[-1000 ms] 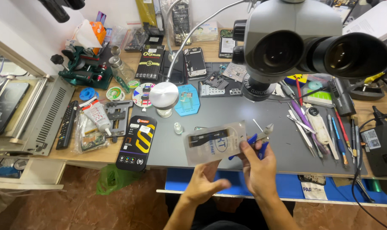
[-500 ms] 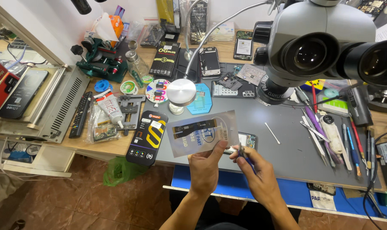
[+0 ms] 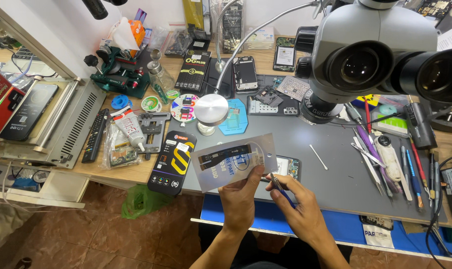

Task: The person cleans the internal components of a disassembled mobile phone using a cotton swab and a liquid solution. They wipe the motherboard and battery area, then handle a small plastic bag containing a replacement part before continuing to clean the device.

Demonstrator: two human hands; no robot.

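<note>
The left hand (image 3: 242, 195) pinches one flat clear packet (image 3: 234, 160) by its lower edge, above the mat's (image 3: 330, 174) front edge, while the right hand (image 3: 296, 206) closes around one blue-handled tool (image 3: 282, 190) just beside it. The packet looks light, thin and bendy, probably slippery, so gripping an edge suits it. One phone (image 3: 287, 166) lies behind.

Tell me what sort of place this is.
Most likely a phone repair bench. A stereo microscope hangs over a grey work mat, an opened phone lies behind it, and tweezers and screwdrivers line the right side.
</note>
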